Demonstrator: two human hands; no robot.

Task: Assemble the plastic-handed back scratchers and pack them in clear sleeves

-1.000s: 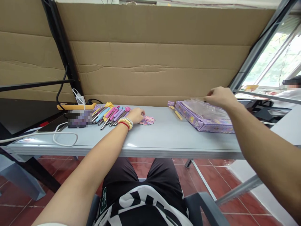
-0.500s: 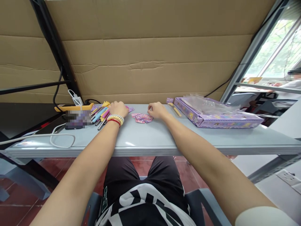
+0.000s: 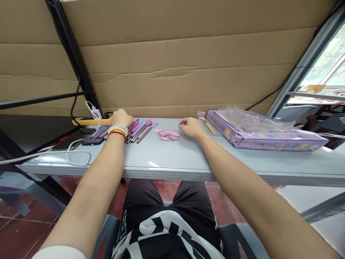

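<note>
My left hand point(image 3: 121, 118), with a beaded bracelet and red cord at the wrist, is over the left part of a row of back scratchers point(image 3: 140, 130). These are slim sticks with coloured grips, metal rods and hand-like heads in pink, blue and purple. Its fingers are hidden behind the hand. My right hand point(image 3: 190, 127) rests on the table with curled fingers; whatever they may hold is hidden. Just left of it lies a loose pile of small pink cards point(image 3: 168, 134). Beyond its other side is a yellow back scratcher point(image 3: 209, 127) with a purple tag point(image 3: 201, 114).
A flat purple box point(image 3: 280, 142) with clear plastic bags point(image 3: 250, 118) on top stands at the right. At the left are a phone point(image 3: 93, 142), a white cable point(image 3: 78, 153) and a yellow-edged object point(image 3: 81, 122). Cardboard point(image 3: 175, 82) walls off the table's back.
My right hand came from above the purple box to beside the pink cards. My left hand moved leftward from the cards across the back scratchers, uncovering the right end of the row.
</note>
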